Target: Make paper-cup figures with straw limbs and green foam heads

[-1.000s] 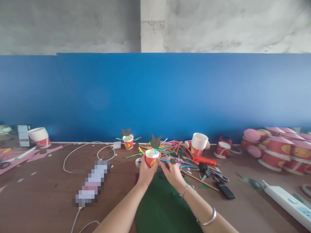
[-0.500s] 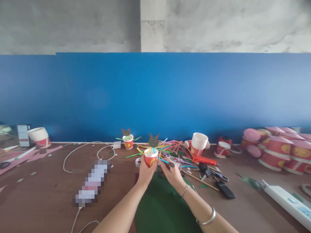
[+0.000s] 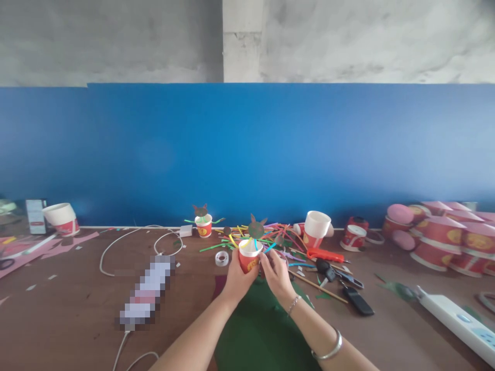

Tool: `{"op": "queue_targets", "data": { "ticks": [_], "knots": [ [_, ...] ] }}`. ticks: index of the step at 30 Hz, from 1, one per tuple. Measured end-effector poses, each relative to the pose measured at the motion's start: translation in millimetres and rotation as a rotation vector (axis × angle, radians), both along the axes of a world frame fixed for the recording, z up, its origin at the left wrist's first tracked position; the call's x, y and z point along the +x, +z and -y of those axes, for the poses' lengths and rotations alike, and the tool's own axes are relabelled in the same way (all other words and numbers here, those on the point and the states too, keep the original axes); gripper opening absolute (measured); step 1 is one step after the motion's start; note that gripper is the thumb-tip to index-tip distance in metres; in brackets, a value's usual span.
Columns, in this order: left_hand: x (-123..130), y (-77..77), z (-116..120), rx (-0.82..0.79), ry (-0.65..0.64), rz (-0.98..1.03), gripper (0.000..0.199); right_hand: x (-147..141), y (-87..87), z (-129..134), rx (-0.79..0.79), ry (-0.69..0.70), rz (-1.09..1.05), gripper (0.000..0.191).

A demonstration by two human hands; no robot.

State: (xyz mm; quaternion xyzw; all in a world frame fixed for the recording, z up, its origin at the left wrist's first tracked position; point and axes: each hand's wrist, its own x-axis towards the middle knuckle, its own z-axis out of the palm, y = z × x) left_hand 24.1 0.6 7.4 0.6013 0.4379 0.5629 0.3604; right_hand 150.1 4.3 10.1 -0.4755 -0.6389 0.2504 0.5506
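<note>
My left hand [image 3: 240,281] is wrapped round a small red and white paper cup [image 3: 247,260], holding it upright above the table. A dark cat-shaped head [image 3: 257,229] with pointed ears rises from the cup on a light blue stem. A yellow straw [image 3: 233,240] sticks out at the cup's left, tipped with a dark disc. On the right a blue straw [image 3: 270,247] angles up to another dark disc [image 3: 279,240]. My right hand [image 3: 276,273] is closed with its fingertips at the base of the blue straw, against the cup; the exact grip is partly hidden.
A similar finished cup figure [image 3: 203,225], a tape roll [image 3: 221,258] and a pile of coloured straws [image 3: 278,232] lie behind. Right are a white cup [image 3: 317,226], an orange cutter [image 3: 325,255], keys [image 3: 358,301], stacked cups [image 3: 441,239] and a power strip [image 3: 460,322]. Green paper [image 3: 259,330] lies below.
The cup has shifted right and slightly down, with its cat head. The blue straw, earlier pointing down to the right, now points up. The tape roll shows fully beside my left hand.
</note>
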Motion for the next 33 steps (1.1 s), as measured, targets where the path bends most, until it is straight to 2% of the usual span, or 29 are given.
{"op": "queue_targets", "data": {
  "ticks": [4, 9, 13, 18, 23, 27, 33],
  "knots": [
    [0, 0.6, 1, 0.026, -0.016, -0.035, 0.040, 5, 2.1, -1, 0.024, 0.010, 0.135, 0.018],
    [-1, 2.0, 2, 0.017, -0.010, -0.038, 0.040, 12, 4.8, -4, 0.011, 0.068, 0.165, 0.022],
    [-2, 0.6, 1, 0.002, -0.019, -0.034, 0.044, 13, 7.8, -5, 0.064, -0.019, 0.104, 0.027],
    [-3, -1.0, -1, -0.001, -0.030, -0.059, 0.046, 13, 14.2, -8, 0.129, -0.072, 0.124, 0.022],
    [-3, -2.2, -1, 0.009, -0.089, -0.066, 0.047, 15, 17.0, -12, 0.100, -0.025, 0.117, 0.035],
    [-2, -3.6, 1, 0.011, -0.130, -0.086, 0.048, 15, 21.1, -11, 0.049, 0.001, 0.095, 0.036],
    [0, -2.5, 4, 0.051, -0.166, -0.183, 0.039, 13, 19.5, -10, -0.099, -0.018, -0.128, 0.041]
  ]
}}
